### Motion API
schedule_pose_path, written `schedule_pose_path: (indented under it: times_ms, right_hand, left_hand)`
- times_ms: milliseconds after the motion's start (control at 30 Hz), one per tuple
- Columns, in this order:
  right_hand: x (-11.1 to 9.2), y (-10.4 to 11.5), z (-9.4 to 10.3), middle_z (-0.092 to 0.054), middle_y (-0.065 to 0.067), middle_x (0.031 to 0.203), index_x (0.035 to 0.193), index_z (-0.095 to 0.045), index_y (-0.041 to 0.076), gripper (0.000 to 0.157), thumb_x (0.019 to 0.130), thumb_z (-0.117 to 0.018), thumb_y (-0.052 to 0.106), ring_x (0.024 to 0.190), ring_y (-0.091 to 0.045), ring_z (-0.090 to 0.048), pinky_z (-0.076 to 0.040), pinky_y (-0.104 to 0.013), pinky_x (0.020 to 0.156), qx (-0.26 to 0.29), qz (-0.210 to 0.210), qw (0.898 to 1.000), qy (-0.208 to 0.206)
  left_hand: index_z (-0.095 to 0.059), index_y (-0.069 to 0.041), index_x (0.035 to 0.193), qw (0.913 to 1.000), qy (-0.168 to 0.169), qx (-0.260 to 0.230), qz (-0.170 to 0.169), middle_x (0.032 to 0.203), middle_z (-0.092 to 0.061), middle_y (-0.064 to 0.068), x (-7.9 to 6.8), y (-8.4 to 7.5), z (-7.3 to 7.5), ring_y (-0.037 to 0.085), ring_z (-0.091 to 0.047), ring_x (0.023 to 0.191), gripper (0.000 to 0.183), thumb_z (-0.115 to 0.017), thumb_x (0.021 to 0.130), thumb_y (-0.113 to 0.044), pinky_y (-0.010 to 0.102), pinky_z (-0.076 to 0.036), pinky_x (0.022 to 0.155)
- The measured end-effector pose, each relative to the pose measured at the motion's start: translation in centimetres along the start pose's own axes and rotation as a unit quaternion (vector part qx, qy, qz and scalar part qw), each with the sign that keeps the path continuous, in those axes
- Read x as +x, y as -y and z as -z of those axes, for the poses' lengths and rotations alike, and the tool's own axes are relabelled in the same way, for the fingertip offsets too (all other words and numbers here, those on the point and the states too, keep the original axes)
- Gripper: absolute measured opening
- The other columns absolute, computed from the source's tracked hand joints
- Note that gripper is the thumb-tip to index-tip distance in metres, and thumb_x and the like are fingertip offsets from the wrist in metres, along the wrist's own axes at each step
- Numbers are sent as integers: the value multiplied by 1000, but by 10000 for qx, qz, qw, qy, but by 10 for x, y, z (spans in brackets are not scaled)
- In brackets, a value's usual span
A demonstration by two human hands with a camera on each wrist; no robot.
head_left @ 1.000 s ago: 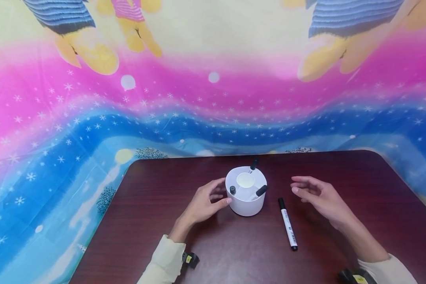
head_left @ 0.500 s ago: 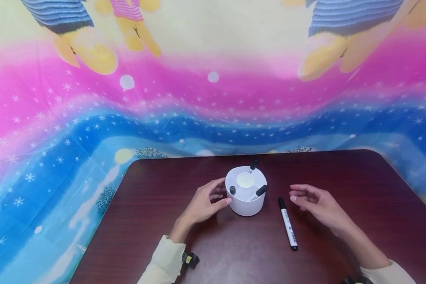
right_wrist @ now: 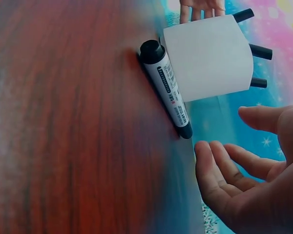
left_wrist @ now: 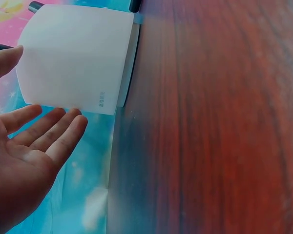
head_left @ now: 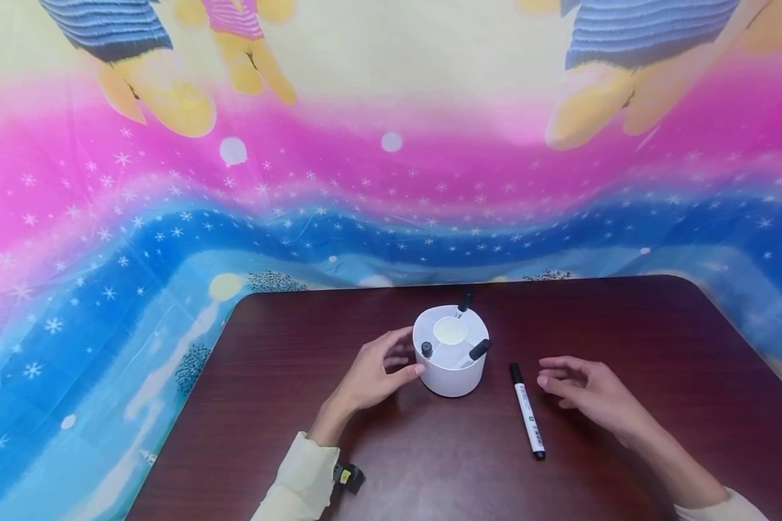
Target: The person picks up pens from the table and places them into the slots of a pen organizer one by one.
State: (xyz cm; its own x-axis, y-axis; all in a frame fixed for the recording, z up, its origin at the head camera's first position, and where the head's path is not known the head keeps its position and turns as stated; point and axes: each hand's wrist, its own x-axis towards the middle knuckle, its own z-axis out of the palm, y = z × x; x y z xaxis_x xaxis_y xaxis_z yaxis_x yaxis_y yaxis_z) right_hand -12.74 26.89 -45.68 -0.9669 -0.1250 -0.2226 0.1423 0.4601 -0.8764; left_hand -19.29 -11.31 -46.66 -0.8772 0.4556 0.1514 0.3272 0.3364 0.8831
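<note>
A round white pen holder (head_left: 454, 380) stands on the table with several black-capped markers leaning in it, one cap (head_left: 478, 350) at its right rim. My left hand (head_left: 373, 370) rests at the holder's left side, thumb and fingertips by its wall, fingers fairly straight. To the right of the holder lies a white marker (head_left: 528, 420) with a black cap, its printed label showing in the right wrist view. My right hand (head_left: 596, 391) hovers just right of this marker, fingers loosely bent and apart from it, holding nothing.
The dark red-brown wooden table (head_left: 247, 427) has its far edge against a colourful printed cloth (head_left: 391, 188). A small black device (head_left: 349, 476) sits on the left wrist, beside a cream sleeve (head_left: 300, 474).
My right hand has drawn down toward the front of the table, alongside the lying marker. The left hand, the pen holder and the markers stay where they were.
</note>
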Motion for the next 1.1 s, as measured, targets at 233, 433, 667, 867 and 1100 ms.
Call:
schedule_pose_path:
  times_ms: [233, 433, 667, 867, 1100]
  right_hand:
    - [-2, -5, -1, -74, -17, 129, 149, -56, -5, 61, 104, -73, 33, 105, -15, -75, -66, -31, 79, -81, -325, 9994, 107]
    - [-3, -3, -8, -77, -14, 124, 145, -61, -2, 59, 101, -76, 35, 93, -16, -71, -63, -31, 71, -516, -462, 9976, 75]
    - [-3, 1, -13, -78, -7, 114, 141, -64, -1, 62, 97, -79, 40, 84, -19, -65, -54, -28, 65, -1033, -543, 9932, 53]
    - [-2, 2, -18, -80, -2, 108, 132, -72, 4, 53, 95, -81, 40, 90, -14, -69, -52, -27, 72, -1350, -408, 9900, 40]
    - [0, 1, -25, -78, 3, 93, 124, -76, 4, 48, 89, -87, 36, 85, -11, -69, -47, -23, 70, -1536, -57, 9881, -51]
  left_hand:
    - [-52, -14, 158, 10000, -1, -8, -52, 150, -63, 12, -1, 1, 1, 34, -70, 128, 68, -81, 97, -26, 48, -60, 109]
    - [-53, -16, 158, 9999, -4, 143, -8, 151, -63, 10, 0, 2, 0, 31, -71, 128, 68, -81, 97, -28, 45, -61, 109]
    - [-53, -15, 158, 10000, -12, 85, -5, 150, -63, 11, 0, 1, 0, 33, -71, 128, 69, -82, 97, -27, 47, -60, 109]
    - [-52, -15, 158, 10000, 21, 75, -34, 151, -63, 10, 0, 0, 0, 32, -71, 127, 69, -81, 97, -27, 47, -61, 109]
    - [-52, -15, 159, 9999, 46, 130, -8, 152, -62, 9, -1, 1, 0, 32, -71, 128, 70, -82, 97, -27, 45, -60, 109]
